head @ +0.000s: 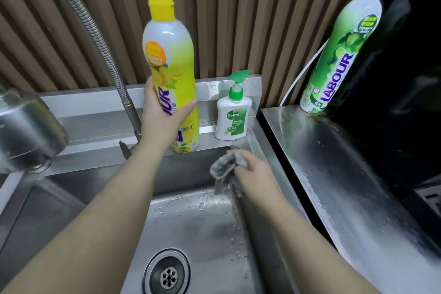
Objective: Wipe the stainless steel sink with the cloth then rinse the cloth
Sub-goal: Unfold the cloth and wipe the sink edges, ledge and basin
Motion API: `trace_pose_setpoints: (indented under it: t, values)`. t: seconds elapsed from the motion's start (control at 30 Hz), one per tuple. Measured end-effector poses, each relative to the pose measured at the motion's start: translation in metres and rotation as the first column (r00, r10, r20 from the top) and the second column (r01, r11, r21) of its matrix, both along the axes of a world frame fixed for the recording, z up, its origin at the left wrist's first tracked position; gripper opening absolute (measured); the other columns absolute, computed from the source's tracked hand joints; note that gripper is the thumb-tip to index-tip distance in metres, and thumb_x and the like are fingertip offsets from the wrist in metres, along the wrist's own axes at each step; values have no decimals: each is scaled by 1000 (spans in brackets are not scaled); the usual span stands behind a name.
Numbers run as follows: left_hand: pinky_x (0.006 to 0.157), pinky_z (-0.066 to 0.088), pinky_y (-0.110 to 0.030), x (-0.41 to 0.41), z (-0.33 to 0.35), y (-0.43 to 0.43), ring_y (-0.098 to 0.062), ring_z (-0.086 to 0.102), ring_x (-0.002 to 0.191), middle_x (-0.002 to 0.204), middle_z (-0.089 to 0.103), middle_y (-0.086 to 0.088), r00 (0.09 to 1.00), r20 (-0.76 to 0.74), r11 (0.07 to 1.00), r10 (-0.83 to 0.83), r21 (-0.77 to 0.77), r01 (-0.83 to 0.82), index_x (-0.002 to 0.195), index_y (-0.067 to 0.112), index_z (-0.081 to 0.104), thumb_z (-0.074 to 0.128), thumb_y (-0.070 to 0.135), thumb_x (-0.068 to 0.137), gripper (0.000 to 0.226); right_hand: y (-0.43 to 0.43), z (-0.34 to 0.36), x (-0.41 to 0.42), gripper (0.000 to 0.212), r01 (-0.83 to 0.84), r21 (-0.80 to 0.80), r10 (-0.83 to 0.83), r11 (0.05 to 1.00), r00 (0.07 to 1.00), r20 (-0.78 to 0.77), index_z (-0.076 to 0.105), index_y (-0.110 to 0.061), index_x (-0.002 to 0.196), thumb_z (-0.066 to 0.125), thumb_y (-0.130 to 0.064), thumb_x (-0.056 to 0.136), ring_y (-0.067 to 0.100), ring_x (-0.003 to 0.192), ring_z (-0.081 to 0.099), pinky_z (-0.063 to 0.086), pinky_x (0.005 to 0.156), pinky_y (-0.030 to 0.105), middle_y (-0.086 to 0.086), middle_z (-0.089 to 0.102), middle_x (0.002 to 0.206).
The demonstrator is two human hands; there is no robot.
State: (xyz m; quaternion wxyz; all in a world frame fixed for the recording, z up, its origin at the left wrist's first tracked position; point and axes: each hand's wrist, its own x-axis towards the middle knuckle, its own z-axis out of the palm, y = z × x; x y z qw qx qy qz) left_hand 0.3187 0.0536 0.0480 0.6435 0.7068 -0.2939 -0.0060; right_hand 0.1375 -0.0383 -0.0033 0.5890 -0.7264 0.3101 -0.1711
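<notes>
A stainless steel sink [202, 229] fills the lower middle, with water drops on its floor and a round drain [168, 275] near the front. My right hand [256, 174] grips a wet grey cloth [225, 166] against the basin's far right corner. My left hand [162, 114] holds a tall yellow dish-soap bottle [171, 62] by its lower body; the bottle stands upright at the sink's back ledge.
A white Dettol pump bottle [233, 114] stands on the ledge right of the yellow bottle. A flexible metal faucet hose [95, 31] rises behind, its spray head [26, 133] at far left. A green Labour bottle [341, 55] stands on the wet steel counter [334, 162] at right.
</notes>
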Motion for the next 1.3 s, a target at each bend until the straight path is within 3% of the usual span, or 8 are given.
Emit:
trace_pose_setpoints:
  t: [0.17,0.3,0.5,0.63,0.73,0.87,1.0,1.3]
  values:
    - [104,39,-36,-4,-8,-1,-2,49,119,129,49,20,1000,-11,1000,0,21,0,136,41,23,76,46,67,87,-27,24,-37,40,154,-618,-168,771,985,36,62,-18,116,47,-4,82,16,99,58,44,83,23,-5,66,106]
    - [103,39,-35,-4,-15,-3,-2,49,119,131,49,18,999,-43,999,-32,36,34,140,37,21,76,42,70,89,-23,-19,-56,53,-241,-887,-221,394,912,-346,66,-15,113,36,-30,73,23,111,62,49,85,44,4,67,117]
    - [105,38,-31,-16,-25,3,-5,46,124,140,43,8,985,-171,999,-22,21,26,146,23,13,75,27,76,94,-24,-35,-61,66,-518,-755,-182,402,763,-620,61,-18,124,33,-51,75,26,123,53,47,91,51,4,59,131]
    - [105,37,-37,-46,-27,38,-16,49,121,130,52,-3,966,-211,988,152,8,-153,130,18,43,61,27,88,47,-28,-26,-55,83,-603,-666,-89,439,709,-700,26,-27,146,4,-61,74,25,145,10,17,111,50,1,16,158]
    - [93,44,-34,-72,-12,77,-10,58,92,97,60,6,938,-252,955,237,-118,-272,99,27,55,49,25,95,8,-27,-23,-59,64,-541,-695,-68,474,764,-642,58,-29,126,22,-56,80,27,130,45,46,91,47,4,50,141]
    - [80,50,-36,-101,22,121,-16,65,83,89,62,-4,887,-450,902,106,-332,-276,92,23,53,34,33,98,22,-29,-23,-63,36,-447,-791,-14,418,867,-497,70,-23,96,77,-16,61,24,100,66,50,62,31,1,71,107]
    - [82,50,-43,-113,61,154,-23,63,90,97,58,-5,881,-462,770,103,-523,-365,104,23,50,22,54,95,43,-3,-3,-61,27,-443,-719,252,536,896,-365,70,-18,104,56,-16,80,23,103,61,52,83,31,-1,71,105]
    - [84,46,-28,-101,95,149,-10,52,84,105,54,-1,940,-139,937,311,-123,-328,118,37,38,68,43,77,51,93,42,-33,32,-456,-661,480,596,862,-163,58,-18,126,51,-20,95,11,119,44,27,96,9,-4,62,123]
